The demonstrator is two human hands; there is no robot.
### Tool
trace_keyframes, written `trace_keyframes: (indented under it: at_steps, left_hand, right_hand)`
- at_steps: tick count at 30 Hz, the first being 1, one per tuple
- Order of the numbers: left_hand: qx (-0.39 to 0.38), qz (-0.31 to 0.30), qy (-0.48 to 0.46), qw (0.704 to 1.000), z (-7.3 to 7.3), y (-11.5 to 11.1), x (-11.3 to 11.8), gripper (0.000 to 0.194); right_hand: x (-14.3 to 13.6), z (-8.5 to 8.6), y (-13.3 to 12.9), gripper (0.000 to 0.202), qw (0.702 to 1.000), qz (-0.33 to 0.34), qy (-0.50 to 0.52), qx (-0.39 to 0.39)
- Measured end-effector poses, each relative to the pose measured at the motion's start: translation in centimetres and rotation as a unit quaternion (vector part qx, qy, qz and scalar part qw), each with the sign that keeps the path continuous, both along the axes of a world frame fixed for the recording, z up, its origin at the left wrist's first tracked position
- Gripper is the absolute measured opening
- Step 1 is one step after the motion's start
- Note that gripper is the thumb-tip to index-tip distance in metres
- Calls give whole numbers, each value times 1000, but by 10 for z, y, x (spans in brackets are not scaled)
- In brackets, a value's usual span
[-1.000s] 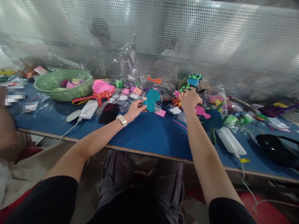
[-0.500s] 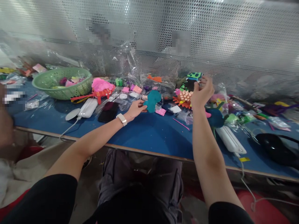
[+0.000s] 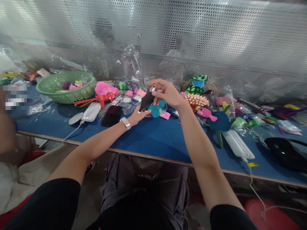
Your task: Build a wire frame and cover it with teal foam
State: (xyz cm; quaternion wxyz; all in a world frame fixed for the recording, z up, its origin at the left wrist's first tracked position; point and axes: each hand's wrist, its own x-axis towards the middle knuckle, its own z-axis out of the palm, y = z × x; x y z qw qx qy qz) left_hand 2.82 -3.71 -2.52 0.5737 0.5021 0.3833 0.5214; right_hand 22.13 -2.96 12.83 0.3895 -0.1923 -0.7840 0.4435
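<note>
My right hand (image 3: 169,92) grips a small black clay figure (image 3: 146,101) with white tips. It holds the figure over the middle of the workspace, just above my left hand. My left hand (image 3: 139,115), with a pale band at its wrist, is closed on the edge of a flat teal clay piece (image 3: 157,110). The black figure hides part of that piece and some left fingers. Right of my hands stand a spiky peach clay figure (image 3: 196,99), a pink clay fish (image 3: 206,112) and a green-and-black patterned clay figure (image 3: 193,89).
A green basket (image 3: 64,95) holds clay bits at the left. Beside it are an orange-and-pink clay figure (image 3: 106,91), a white power bank (image 3: 91,111) and a black phone (image 3: 111,115). Another white device (image 3: 238,145) lies right. A person's arm (image 3: 6,124) shows at the left edge.
My right hand has moved left from the patterned figures, bringing the black figure over beside my left hand. The pink fish is now uncovered. My left hand stays at the teal piece.
</note>
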Motion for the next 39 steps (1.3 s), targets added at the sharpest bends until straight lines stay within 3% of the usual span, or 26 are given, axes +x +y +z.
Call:
trace_keyframes:
  at_steps: [6, 10, 18, 24, 39]
  left_hand:
    - [5, -10, 20, 1000, -3, 1, -3, 25]
    - [10, -29, 28, 999, -2, 2, -6, 21]
    - [-6, -24, 32, 999, 4, -1, -6, 20]
    - [-26, 13, 5, 1000, 14, -7, -1, 18]
    - [-22, -2, 15, 1000, 19, -10, -4, 15]
  right_hand:
    - [-29, 6, 26, 69, 981, 190, -17, 20]
    - [-31, 2, 33, 69, 970, 239, -32, 45]
    - [-25, -2, 37, 56, 984, 158, -12, 77]
    - [-23, -1, 36, 45, 998, 66, -13, 21]
    - [-14, -9, 51, 47, 1000, -6, 14, -13]
